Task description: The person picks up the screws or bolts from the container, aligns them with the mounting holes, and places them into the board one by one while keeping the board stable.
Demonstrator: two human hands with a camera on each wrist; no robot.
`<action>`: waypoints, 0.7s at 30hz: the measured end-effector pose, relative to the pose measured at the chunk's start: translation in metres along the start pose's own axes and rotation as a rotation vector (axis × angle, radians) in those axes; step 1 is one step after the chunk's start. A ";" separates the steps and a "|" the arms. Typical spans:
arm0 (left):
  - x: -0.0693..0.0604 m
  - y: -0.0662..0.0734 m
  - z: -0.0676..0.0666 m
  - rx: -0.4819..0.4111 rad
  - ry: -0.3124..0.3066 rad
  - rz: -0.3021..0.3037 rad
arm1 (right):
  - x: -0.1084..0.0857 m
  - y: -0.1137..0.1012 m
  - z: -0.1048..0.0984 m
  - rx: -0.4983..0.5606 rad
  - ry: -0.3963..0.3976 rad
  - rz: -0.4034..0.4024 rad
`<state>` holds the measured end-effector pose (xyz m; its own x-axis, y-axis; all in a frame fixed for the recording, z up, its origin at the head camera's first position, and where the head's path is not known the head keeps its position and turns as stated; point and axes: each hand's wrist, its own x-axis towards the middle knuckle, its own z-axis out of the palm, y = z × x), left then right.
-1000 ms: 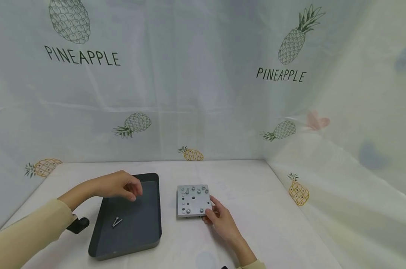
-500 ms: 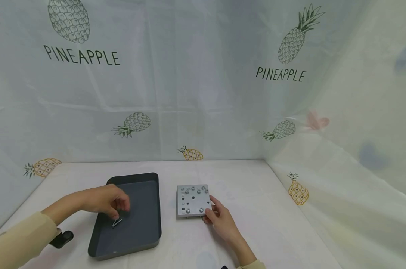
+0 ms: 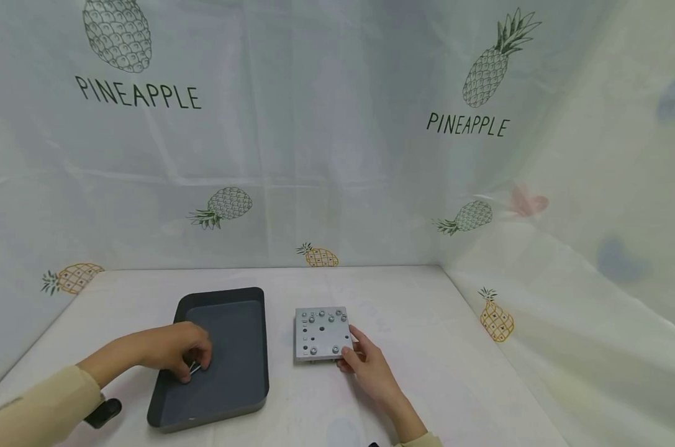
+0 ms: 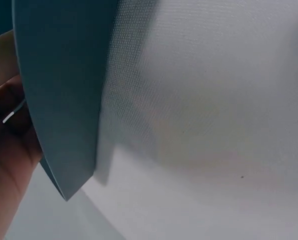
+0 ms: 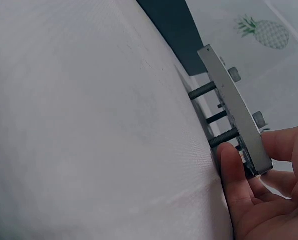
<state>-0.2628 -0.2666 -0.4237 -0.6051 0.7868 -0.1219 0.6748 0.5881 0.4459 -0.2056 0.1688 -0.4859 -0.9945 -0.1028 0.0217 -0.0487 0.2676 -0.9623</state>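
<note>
My left hand [image 3: 172, 351] reaches into the dark grey tray [image 3: 242, 385], its thumb and curled fingers pinching at a small silver screw [image 3: 195, 367]. Part of this screw [image 4: 10, 116] shows between the fingers in the left wrist view. Whether a second screw is there too is hidden. My right hand [image 3: 373, 369] grips the near right corner of a square metal plate [image 3: 322, 338], one digit on the upper face and others beneath. Several socket-head bolts [image 5: 259, 119] stand in the plate, their threaded shanks [image 5: 224, 137] sticking out below it.
A white cloth covers the table [image 3: 426, 347]. Behind it hangs a white curtain [image 3: 348, 205] printed with pineapples, which also runs along the right side. The tray's raised wall [image 4: 64, 90] stands close to the left wrist.
My left hand has moved left, nearer and down into the tray, and its fingers have come around the screws lying there. The right hand and the plate stay put.
</note>
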 end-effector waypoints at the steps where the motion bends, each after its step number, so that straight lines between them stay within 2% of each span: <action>1: 0.001 -0.001 0.001 0.009 0.008 0.004 | 0.000 0.000 0.000 0.000 0.000 0.000; 11: 0.010 -0.004 0.004 0.084 0.128 0.124 | 0.001 0.001 0.001 0.002 -0.001 0.004; 16: 0.012 -0.003 0.002 0.114 0.119 0.141 | 0.000 0.000 0.001 -0.004 0.002 0.007; 21: 0.015 -0.005 0.001 0.108 0.100 0.121 | 0.000 -0.001 0.001 -0.002 0.003 0.006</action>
<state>-0.2747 -0.2573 -0.4285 -0.5524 0.8334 0.0176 0.7830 0.5115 0.3539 -0.2057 0.1680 -0.4853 -0.9950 -0.0982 0.0166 -0.0427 0.2700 -0.9619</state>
